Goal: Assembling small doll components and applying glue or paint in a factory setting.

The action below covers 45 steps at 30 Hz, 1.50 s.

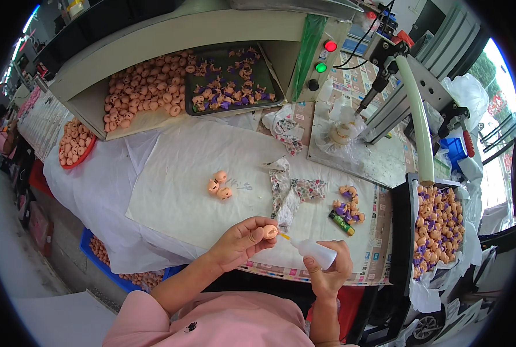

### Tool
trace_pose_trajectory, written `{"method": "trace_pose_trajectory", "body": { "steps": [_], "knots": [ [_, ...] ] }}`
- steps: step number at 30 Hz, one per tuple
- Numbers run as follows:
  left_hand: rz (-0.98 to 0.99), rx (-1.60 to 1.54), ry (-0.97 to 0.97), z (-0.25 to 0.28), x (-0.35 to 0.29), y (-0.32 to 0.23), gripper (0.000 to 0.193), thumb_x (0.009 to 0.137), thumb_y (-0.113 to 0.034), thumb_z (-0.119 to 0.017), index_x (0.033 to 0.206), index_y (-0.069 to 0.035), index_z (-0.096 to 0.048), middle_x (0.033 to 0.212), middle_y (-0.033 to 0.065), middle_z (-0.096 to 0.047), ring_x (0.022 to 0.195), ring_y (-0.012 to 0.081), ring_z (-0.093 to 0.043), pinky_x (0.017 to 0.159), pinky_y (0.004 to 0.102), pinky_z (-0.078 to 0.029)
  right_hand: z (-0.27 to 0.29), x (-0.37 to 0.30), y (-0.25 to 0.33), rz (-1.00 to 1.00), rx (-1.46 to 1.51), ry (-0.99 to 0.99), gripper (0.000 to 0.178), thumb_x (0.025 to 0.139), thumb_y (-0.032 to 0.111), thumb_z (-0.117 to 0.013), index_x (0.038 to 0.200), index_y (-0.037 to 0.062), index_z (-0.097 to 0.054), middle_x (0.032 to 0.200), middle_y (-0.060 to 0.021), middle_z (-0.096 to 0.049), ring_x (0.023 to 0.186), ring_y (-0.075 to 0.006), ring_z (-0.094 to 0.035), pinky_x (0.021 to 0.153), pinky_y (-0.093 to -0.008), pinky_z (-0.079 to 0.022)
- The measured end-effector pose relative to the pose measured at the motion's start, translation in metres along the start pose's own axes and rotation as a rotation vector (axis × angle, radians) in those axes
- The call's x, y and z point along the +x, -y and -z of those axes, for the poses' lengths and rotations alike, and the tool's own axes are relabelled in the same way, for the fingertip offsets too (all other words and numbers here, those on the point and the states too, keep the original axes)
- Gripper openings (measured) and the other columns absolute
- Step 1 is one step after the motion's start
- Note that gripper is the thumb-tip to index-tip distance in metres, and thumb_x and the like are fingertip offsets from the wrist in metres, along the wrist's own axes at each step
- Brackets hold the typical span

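Between the fingers of my left hand (243, 243) is a small peach-coloured doll head (270, 232), with an opening facing up. My right hand (332, 269) grips a white squeeze bottle (317, 253), tilted so that its thin yellow nozzle (285, 236) points at the head from close by. Whether the tip touches the head, I cannot tell. Three loose doll heads (219, 185) lie on the white sheet beyond my left hand. To the right of them, several small figures with purple parts (349, 208) rest beside a green and black tube (342, 223).
Crumpled floral cloth (284, 194) lies mid-table. A shelf holds piled heads (145, 89) and a black tray (235, 109) of figures. At right stand a metal press (379, 124) and a black bin (411, 231) of figures. A red basket (84, 157) and blue crate (110, 267) hold more heads.
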<state>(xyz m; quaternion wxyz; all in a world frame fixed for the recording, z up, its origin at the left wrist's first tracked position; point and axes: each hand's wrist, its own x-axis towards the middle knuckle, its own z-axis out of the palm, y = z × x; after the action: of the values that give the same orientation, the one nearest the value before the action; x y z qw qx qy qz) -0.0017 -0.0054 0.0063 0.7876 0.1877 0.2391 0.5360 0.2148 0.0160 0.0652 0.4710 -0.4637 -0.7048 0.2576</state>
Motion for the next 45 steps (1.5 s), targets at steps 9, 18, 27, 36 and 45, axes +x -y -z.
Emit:
{"method": "trace_pose_trajectory", "body": {
  "steps": [9,18,27,36,45],
  "knots": [
    [-0.008,0.003,-0.007,-0.001,0.0,0.001,0.039,0.097,-0.024,-0.057,0.128,-0.003,-0.048,0.119,0.007,-0.057,0.107,0.0148,-0.059,0.097,0.0296,-0.048,0.002,-0.001,0.004,-0.013,0.028,0.027,0.034,0.068,0.02,-0.085,0.089,0.0014,-0.065,0.074,-0.0088,-0.061,0.064,-0.0213,-0.056,0.058,-0.0313,-0.043],
    [0.006,0.004,-0.008,0.0,0.002,0.002,0.039,0.096,-0.023,-0.058,0.128,-0.003,-0.049,0.119,0.0067,-0.058,0.106,0.0154,-0.059,0.097,0.0299,-0.048,0.003,0.0,0.002,-0.035,0.016,0.048,0.032,0.068,0.021,-0.084,0.087,0.0015,-0.066,0.074,-0.0094,-0.061,0.064,-0.0219,-0.057,0.058,-0.0317,-0.044],
    [0.017,-0.008,-0.005,-0.001,0.003,0.001,0.04,0.096,-0.022,-0.059,0.129,-0.002,-0.049,0.118,0.0067,-0.058,0.105,0.0156,-0.06,0.098,0.0299,-0.048,0.004,0.0,-0.001,-0.037,0.019,0.019,0.031,0.069,0.02,-0.083,0.088,0.0012,-0.066,0.074,-0.0094,-0.061,0.065,-0.0218,-0.056,0.058,-0.0315,-0.044],
    [0.014,-0.02,0.001,0.0,0.002,0.003,0.04,0.096,-0.022,-0.058,0.13,-0.002,-0.049,0.118,0.0063,-0.059,0.105,0.015,-0.06,0.098,0.0296,-0.048,0.004,0.0,-0.004,-0.019,0.026,-0.008,0.031,0.07,0.019,-0.083,0.088,0.001,-0.065,0.074,-0.0084,-0.06,0.065,-0.021,-0.056,0.059,-0.0311,-0.043],
    [-0.001,-0.007,0.005,-0.007,-0.007,0.002,0.035,0.095,-0.018,-0.06,0.127,-0.003,-0.053,0.121,0.0068,-0.057,0.108,0.0151,-0.058,0.099,0.0304,-0.048,-0.016,0.003,-0.028,-0.163,0.195,-0.066,0.027,0.077,0.008,-0.077,0.098,0.0004,-0.062,0.089,-0.0079,-0.06,0.076,-0.0168,-0.057,0.067,-0.0282,-0.045]
  ]
}}
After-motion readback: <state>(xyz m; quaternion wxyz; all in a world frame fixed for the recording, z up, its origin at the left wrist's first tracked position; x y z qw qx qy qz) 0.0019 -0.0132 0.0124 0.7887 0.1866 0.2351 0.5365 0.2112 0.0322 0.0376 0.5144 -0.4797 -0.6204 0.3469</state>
